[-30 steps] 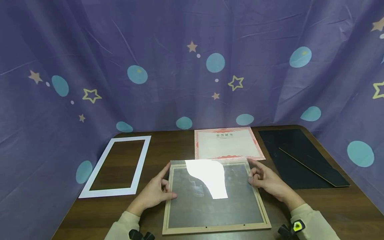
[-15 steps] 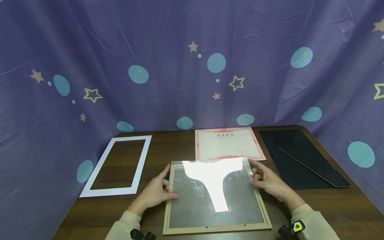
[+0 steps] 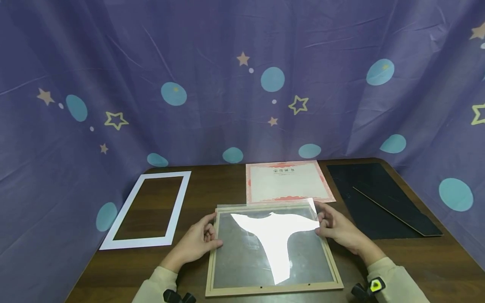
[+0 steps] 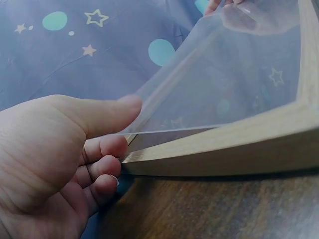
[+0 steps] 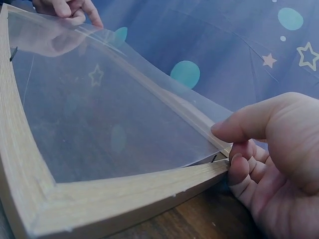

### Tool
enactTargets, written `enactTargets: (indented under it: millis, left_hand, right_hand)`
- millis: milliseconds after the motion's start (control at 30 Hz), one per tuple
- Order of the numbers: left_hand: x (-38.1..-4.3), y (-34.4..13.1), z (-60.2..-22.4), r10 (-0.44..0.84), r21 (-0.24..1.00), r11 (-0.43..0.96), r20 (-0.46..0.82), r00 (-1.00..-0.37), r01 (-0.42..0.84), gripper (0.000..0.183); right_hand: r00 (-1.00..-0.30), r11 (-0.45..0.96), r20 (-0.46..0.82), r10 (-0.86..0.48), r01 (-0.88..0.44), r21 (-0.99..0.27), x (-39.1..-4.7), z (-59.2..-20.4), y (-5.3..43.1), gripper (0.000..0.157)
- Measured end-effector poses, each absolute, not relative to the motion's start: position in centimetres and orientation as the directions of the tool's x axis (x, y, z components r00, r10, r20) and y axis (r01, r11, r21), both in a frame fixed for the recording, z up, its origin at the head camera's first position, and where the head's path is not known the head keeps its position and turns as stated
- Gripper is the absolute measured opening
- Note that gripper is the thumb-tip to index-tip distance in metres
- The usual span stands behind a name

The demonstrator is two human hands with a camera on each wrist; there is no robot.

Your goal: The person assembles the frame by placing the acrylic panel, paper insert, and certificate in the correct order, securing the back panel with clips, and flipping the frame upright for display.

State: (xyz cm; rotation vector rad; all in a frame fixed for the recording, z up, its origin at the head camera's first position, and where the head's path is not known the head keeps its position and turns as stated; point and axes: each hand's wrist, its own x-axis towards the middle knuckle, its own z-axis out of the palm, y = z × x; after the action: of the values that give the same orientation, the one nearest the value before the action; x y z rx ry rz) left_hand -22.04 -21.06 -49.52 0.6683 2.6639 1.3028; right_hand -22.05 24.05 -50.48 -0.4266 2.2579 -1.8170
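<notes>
While the clear sheet [image 3: 265,235] lies tilted over the wooden frame [image 3: 273,288] at the table's near edge, your left hand [image 3: 195,244] and right hand [image 3: 339,231] pinch its far corners. A certificate [image 3: 288,181] lies just behind, a white mat [image 3: 151,210] left, black boards [image 3: 379,198] right. Glare hides the sheet's middle.

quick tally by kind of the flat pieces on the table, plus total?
Wooden frame: 1
Clear sheet, gripped at its far corners by the left hand and right hand: 1
White mat border: 1
Red-bordered certificate: 1
Black boards, one overlapping the other: 2
Total: 6
</notes>
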Motion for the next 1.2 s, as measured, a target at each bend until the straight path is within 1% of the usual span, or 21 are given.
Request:
enactTargets:
  millis: [133, 267, 500, 633, 800, 967, 1200]
  left_hand:
    - [-21.99, -21.16, -49.52, 0.43, 0.769, 0.537, 0.103, -0.897, 0.345, 0.078]
    - [-21.99, -21.17, -49.55, 0.432, 0.778, 0.529, 0.097, -0.897, 0.338, 0.078]
    - [-22.07, -21.05, -49.64, 0.426, 0.764, 0.547, 0.1, -0.899, 0.344, 0.078]
    - [-22.09, -21.04, -49.62, 0.413, 0.758, 0.553, 0.113, -0.904, 0.347, 0.075]
    - [-22.01, -21.14, -49.62, 0.379, 0.775, 0.543, 0.116, -0.918, 0.322, 0.07]
    - [-21.99, -21.12, -49.66, 0.363, 0.777, 0.552, 0.104, -0.926, 0.304, 0.071]
    - [-22.05, -21.08, -49.74, 0.386, 0.763, 0.564, 0.096, -0.918, 0.316, 0.074]
  right_hand:
    - [-0.939, 0.215, 0.007, -0.345, -0.086, -0.973, -22.0, -50.37, 23.96, 0.085]
    - [-0.942, 0.225, 0.0, -0.335, -0.08, -0.971, -21.88, -50.29, 23.93, 0.083]
    - [-0.938, 0.216, 0.009, -0.346, -0.089, -0.972, -21.83, -50.52, 24.05, 0.075]
    - [-0.943, 0.243, 0.003, -0.333, -0.089, -0.966, -21.91, -50.66, 24.0, 0.075]
    - [-0.941, 0.25, -0.02, -0.338, -0.07, -0.966, -21.99, -50.59, 23.95, 0.076]
    - [-0.937, 0.26, -0.025, -0.348, -0.071, -0.963, -22.09, -50.5, 23.95, 0.076]
    - [-0.937, 0.28, -0.033, -0.347, -0.071, -0.957, -21.94, -50.46, 23.85, 0.077]
